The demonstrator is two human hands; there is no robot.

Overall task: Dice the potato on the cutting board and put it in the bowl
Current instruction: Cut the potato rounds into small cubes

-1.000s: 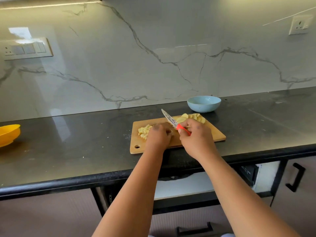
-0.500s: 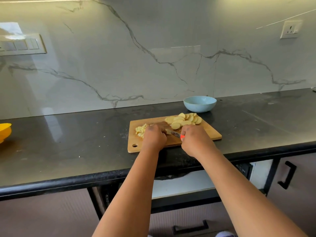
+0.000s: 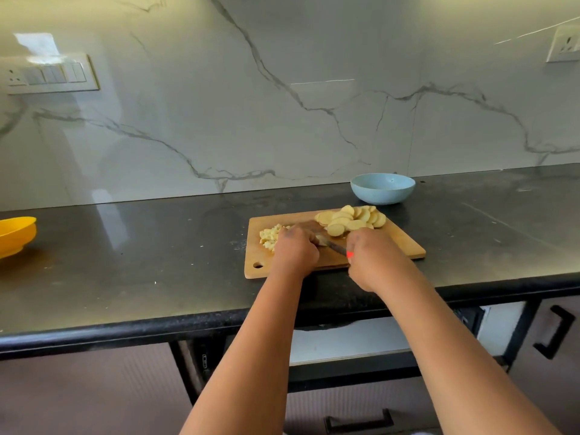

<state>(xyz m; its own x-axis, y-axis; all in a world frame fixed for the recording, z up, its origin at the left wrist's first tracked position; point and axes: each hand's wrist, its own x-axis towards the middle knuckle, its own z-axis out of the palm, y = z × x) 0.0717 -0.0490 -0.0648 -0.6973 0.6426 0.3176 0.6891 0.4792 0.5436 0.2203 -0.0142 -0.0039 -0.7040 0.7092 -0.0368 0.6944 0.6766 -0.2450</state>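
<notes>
Knife (image 3: pixel 333 246) handle almost wholly buried in the right hand (image 3: pixel 372 259), blade tip hidden behind the left hand (image 3: pixel 296 251), whatever those fingers pinned unseen, yellow bowl (image 3: pixel 15 235) and wall socket (image 3: pixel 565 45) cut by the frame edges

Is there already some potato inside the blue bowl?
No, the blue bowl shows only its bare inside, while the slices and dice lie on the board.
</notes>
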